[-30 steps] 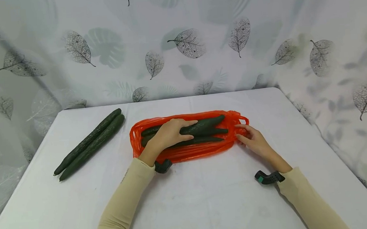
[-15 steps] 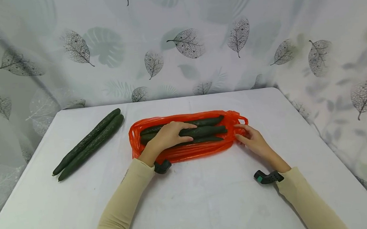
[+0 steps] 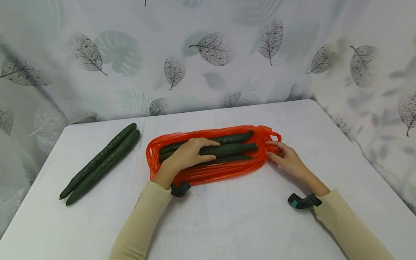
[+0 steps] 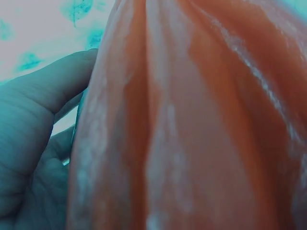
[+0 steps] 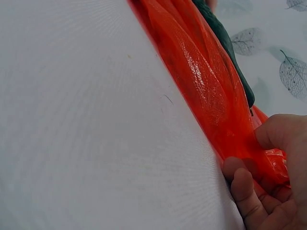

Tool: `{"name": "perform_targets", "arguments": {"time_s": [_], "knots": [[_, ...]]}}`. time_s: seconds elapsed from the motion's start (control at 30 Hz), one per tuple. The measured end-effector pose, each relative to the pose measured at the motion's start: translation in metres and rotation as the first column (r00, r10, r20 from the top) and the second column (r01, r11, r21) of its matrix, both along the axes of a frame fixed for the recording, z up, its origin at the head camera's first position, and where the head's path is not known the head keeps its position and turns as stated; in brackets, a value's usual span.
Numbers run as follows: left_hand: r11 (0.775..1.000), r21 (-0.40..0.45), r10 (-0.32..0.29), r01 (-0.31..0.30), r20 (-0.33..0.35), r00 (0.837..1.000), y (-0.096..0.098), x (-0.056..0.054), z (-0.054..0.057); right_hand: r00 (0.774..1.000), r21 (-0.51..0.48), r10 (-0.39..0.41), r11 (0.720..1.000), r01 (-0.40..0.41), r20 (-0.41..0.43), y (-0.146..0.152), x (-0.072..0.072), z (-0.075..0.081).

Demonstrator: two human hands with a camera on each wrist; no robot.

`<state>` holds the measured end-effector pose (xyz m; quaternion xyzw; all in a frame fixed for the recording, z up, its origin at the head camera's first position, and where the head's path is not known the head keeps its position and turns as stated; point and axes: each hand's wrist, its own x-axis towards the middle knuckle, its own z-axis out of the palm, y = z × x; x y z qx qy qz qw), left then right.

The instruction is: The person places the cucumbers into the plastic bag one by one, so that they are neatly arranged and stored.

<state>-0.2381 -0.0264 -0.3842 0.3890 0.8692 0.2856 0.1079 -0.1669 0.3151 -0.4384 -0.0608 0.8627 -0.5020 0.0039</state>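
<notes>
A red plastic bag (image 3: 228, 169) lies stretched open on the table, with several dark green cucumbers (image 3: 237, 149) lengthwise inside. My left hand (image 3: 185, 156) is over the bag's left half, thumb and forefinger spread to either side of the middle cucumber. In the left wrist view the bag's folds (image 4: 192, 124) hide most of that hand's fingers. At the right end, my right hand (image 3: 287, 161) grips the gathered bag beside its handle loop; the right wrist view shows thumb and curled fingers (image 5: 244, 184) around the red film.
Two more cucumbers (image 3: 104, 162) lie side by side, slanting, on the left of the white table (image 3: 235, 227). A leaf-patterned curtain (image 3: 238, 44) hangs behind and at both sides. Each wrist carries a black camera mount (image 3: 304, 201).
The middle cucumber, raised in the left hand a second ago, has come down level among the others. The left hand has since shifted slightly left along it. The right hand stays put.
</notes>
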Motion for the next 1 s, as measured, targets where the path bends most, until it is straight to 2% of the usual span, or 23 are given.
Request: {"name": "perform_targets", "arguments": {"time_s": [0.13, 0.4, 0.7, 1.0], "knots": [[1.0, 0.006, 0.011, -0.012, 0.04, 0.999, -0.007, 0.001, 0.001, 1.0, -0.006, 0.002, 1.0, -0.002, 0.0, -0.001, 0.0, 0.0], [0.999, 0.03, 0.009, -0.01, 0.03, 0.999, -0.019, 0.0, -0.001, 1.0, -0.013, 0.005, 1.0, -0.005, -0.001, -0.002, 0.001, 0.0], [0.994, 0.106, 0.013, -0.007, -0.058, 0.998, -0.026, 0.005, 0.003, 1.0, 0.002, -0.006, 1.0, 0.006, -0.011, 0.0, -0.001, -0.001], [0.994, 0.105, 0.023, -0.009, -0.132, 0.991, -0.04, 0.011, 0.008, 1.0, 0.012, 0.001, 1.0, -0.001, -0.017, -0.001, -0.001, -0.002]]}}
